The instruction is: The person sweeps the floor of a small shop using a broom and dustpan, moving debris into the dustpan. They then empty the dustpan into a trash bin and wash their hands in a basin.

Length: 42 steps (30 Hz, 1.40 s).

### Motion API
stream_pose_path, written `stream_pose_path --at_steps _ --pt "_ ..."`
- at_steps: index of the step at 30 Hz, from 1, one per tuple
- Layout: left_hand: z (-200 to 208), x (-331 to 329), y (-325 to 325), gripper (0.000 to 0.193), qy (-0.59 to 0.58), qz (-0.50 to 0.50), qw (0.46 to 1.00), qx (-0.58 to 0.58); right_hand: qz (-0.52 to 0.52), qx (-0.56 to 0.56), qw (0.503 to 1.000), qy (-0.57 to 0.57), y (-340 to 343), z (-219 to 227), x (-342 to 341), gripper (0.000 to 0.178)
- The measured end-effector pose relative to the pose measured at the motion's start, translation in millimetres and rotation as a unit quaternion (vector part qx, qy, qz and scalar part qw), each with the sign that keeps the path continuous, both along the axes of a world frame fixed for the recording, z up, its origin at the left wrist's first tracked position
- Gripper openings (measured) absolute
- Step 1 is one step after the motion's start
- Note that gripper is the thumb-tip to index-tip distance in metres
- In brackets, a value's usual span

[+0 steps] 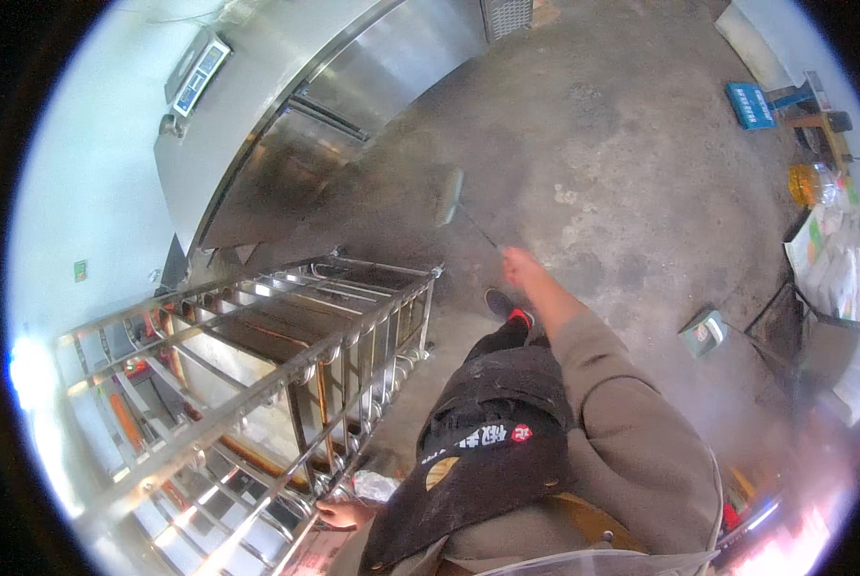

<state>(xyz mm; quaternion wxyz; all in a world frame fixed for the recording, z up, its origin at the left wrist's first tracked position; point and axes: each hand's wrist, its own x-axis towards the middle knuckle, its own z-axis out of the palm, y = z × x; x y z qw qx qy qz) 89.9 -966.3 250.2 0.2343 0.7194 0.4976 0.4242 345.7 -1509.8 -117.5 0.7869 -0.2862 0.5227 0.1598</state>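
Observation:
My right hand (518,269) is closed around the thin dark handle of a broom (452,197), held out in front of me. Its pale grey-green head is low over the concrete floor and slightly blurred. At the lower left, my left hand (349,515) has its fingers curled at the near edge of a metal rack (286,370). The fingertips meet the rack's bar; part of the grip is hard to see. Inside the rack are shelves or trays with brownish edges.
A stainless steel counter (257,115) bearing a scale (202,77) runs along the left wall. At the right are a blue box (750,106), a bottle of yellow liquid (806,184), stacked white packages (847,259) and a green box-like object (703,333) on the floor.

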Motion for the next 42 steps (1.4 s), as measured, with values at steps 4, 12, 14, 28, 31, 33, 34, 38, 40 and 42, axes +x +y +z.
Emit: stream_pose_path --at_steps 4,12,14,28,31,33,34,38,40,42 --pt "-39 9 -30 0.033 0.121 0.035 0.990 0.068 -0.002 0.037 0.990 0.136 -77 10 -128 0.017" --pt "-83 87 -99 0.033 0.169 -0.172 0.967 -0.082 -0.107 -0.231 0.946 0.201 -128 122 -250 0.038" --pt "-89 115 -124 0.033 0.182 -0.219 0.952 -0.108 -0.124 -0.212 0.950 0.190 -130 144 -243 0.046" --pt "-70 284 -321 0.032 0.300 -0.365 0.865 -0.169 0.034 0.030 0.999 -0.028 -229 84 204 0.015" --pt "-63 319 -363 0.032 0.337 -0.377 0.845 -0.175 0.047 -0.005 0.999 -0.002 -249 56 263 0.011" --pt "-57 341 -383 0.032 0.363 -0.390 0.827 -0.178 -0.030 -0.027 0.998 0.042 -269 46 253 0.008" --pt "-56 351 -393 0.032 0.377 -0.397 0.817 -0.180 -0.063 -0.018 0.998 -0.008 -283 44 234 0.008" --pt "-53 402 -425 0.031 0.413 -0.433 0.780 -0.184 -0.115 -0.029 0.993 0.000 -340 64 89 0.013" --pt "-54 429 -440 0.031 0.431 -0.459 0.755 -0.182 -0.194 -0.034 0.964 0.177 -359 73 22 0.014" --pt "-55 455 -457 0.031 0.448 -0.484 0.730 -0.179 -0.238 -0.030 0.937 0.256 -367 81 -40 0.018"
